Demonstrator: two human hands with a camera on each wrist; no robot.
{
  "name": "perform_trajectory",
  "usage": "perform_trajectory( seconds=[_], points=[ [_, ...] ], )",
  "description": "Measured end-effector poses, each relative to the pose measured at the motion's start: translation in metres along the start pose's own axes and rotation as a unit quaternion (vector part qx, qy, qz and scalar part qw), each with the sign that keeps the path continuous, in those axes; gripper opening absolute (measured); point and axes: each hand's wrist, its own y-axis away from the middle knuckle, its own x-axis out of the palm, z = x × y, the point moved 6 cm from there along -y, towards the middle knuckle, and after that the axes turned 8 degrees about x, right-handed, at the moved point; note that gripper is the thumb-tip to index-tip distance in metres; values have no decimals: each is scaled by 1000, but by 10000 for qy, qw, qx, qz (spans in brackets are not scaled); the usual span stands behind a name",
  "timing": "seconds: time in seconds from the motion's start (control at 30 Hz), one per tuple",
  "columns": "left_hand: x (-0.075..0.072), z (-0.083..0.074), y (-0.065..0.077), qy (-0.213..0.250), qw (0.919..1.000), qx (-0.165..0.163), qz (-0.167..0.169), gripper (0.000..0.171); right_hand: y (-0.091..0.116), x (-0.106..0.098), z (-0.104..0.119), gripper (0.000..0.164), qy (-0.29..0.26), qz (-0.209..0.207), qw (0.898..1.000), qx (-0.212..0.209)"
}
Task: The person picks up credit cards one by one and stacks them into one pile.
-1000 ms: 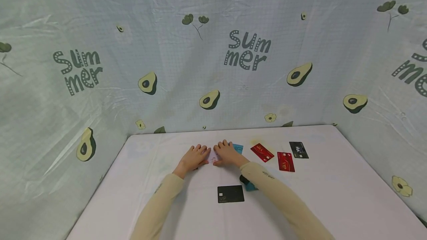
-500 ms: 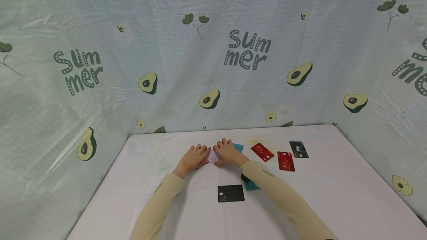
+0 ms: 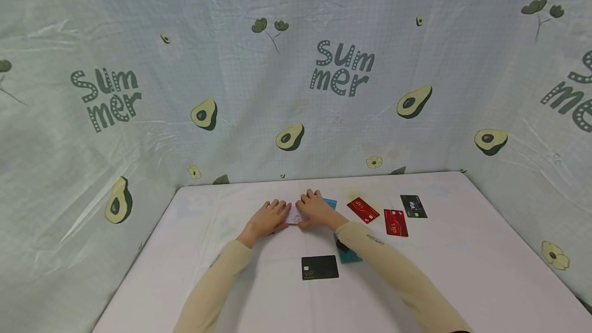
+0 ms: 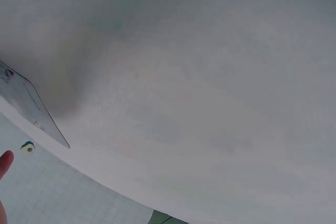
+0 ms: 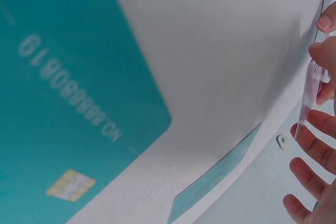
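Observation:
Between both hands, in the head view, is a pale pinkish card [image 3: 294, 216]. My left hand [image 3: 268, 218] grips its left side, and my right hand [image 3: 317, 210] holds the right side between thumb and fingers. The right wrist view catches this thin card [image 5: 314, 85] nearly edge-on among the fingertips. At the left edge of the left wrist view, a pale printed card [image 4: 32, 100] shows beside a fingertip [image 4: 5, 162]; whether it is the held one I cannot tell. A blue card [image 3: 330, 203] lies partly behind the right hand.
Two red VIP cards [image 3: 363, 210] and a black card [image 3: 413, 206] lie to the right. Nearer are a black VIP card [image 3: 320, 267] and a teal card [image 3: 349, 256], partly under the right forearm with something black on it. A patterned sheet [image 3: 250, 91] stands behind the table.
My right hand has shifted very slightly up and right, and a little more of the pale card shows between the hands. The left hand is nearly still.

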Motion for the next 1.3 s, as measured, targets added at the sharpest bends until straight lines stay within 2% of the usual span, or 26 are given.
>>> perform_trajectory(
  seconds=[0.43,0.6,1.03,1.3],
  points=[
    [-17,-7,1,-372,9979,302,-446,50,14,-7,-4,55,-224,-257,9993,-165],
    [-23,-12,2,-379,9967,301,-645,50,19,-7,-5,56,-272,-351,9988,-193],
    [-31,-20,5,-535,9945,279,-851,49,33,-11,-8,53,-398,-429,9978,-325],
    [-36,-26,7,-496,9938,234,-963,50,42,-18,-7,54,-514,-679,9951,-503]
  ],
)
